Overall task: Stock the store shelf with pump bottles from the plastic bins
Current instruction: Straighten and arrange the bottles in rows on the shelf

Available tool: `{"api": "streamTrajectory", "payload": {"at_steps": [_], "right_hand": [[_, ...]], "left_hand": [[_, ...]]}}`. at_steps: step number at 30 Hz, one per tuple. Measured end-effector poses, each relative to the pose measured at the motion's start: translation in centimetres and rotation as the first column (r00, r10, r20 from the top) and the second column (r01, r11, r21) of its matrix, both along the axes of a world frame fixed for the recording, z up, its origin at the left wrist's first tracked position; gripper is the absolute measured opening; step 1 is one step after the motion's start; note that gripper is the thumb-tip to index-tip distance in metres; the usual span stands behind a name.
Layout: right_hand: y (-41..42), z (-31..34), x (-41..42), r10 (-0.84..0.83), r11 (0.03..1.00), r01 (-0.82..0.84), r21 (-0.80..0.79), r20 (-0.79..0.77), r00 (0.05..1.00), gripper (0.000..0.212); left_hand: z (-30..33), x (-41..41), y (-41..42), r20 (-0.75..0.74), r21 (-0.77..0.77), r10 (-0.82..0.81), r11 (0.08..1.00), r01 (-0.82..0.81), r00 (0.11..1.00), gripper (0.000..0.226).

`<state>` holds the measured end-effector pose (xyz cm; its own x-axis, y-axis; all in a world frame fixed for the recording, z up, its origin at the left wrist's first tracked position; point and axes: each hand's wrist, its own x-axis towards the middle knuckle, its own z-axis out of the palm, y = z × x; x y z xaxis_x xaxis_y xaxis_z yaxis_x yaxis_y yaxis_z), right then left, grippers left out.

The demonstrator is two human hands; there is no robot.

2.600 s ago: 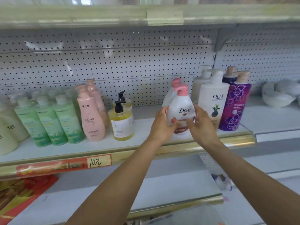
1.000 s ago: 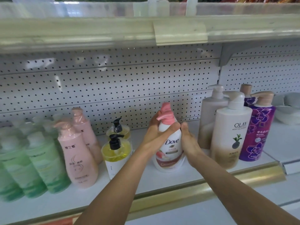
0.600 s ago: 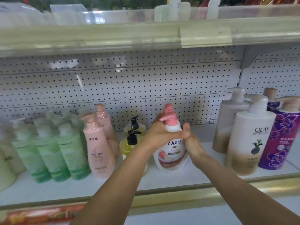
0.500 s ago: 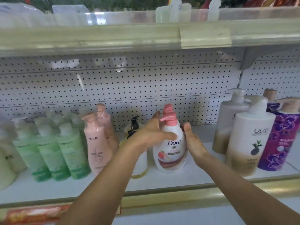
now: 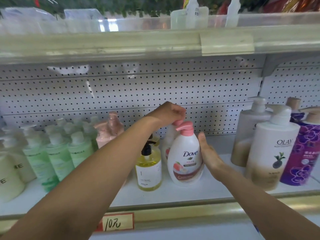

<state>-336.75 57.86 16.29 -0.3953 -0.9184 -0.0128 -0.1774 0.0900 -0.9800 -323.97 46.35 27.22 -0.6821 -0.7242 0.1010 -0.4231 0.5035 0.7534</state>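
Your right hand lies flat against the Dove bottle, steadying it, while your left hand pinches the rear bottle's pump to align it.

White body, pink pump, and a peach-and-maroon label band on the front Dove bottle, our landmark, with a second pink-capped white bottle just behind it. To its left there's a clear bottle of yellow liquid with a black pump and white label, then pale pink bottles, then mint-green bottles with white caps. To its right, a white Olay bottle fades to tan at its base, beside a purple bottle patterned with flowers, all before a white pegboard dotted black.
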Motion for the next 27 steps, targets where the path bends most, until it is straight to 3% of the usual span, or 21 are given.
{"api": "streamTrajectory", "payload": {"at_steps": [5,9,14,23,27], "right_hand": [[0.4,-0.5,0.1,0.060,0.998,-0.059,-0.038,0.021,0.998,0.067],[1.7,-1.6,-0.3,0.129,0.981,-0.138,-0.133,-0.076,0.989,0.060],[2.2,-1.3,-0.7,0.159,0.980,-0.179,-0.089,-0.195,0.968,0.067],[2.1,-0.9,-1.1,0.178,0.974,-0.201,-0.108,-0.191,0.965,0.070],[2.2,-0.9,-1.0,0.184,0.974,-0.205,-0.099,-0.188,0.965,0.069]], "left_hand": [[-0.7,0.8,-0.7,-0.014,-0.002,-0.036,0.999,0.036,0.999,0.045],[-1.9,0.6,-1.1,0.023,-0.156,-0.039,0.987,0.042,0.999,0.052],[-2.0,0.3,-1.5,0.066,-0.280,-0.059,0.957,0.075,0.996,0.044],[-2.7,-0.5,-2.6,0.052,-0.302,-0.082,0.949,0.094,0.995,0.049],[-2.8,0.0,-2.1,0.052,-0.229,-0.104,0.967,0.114,0.993,0.054]]}}
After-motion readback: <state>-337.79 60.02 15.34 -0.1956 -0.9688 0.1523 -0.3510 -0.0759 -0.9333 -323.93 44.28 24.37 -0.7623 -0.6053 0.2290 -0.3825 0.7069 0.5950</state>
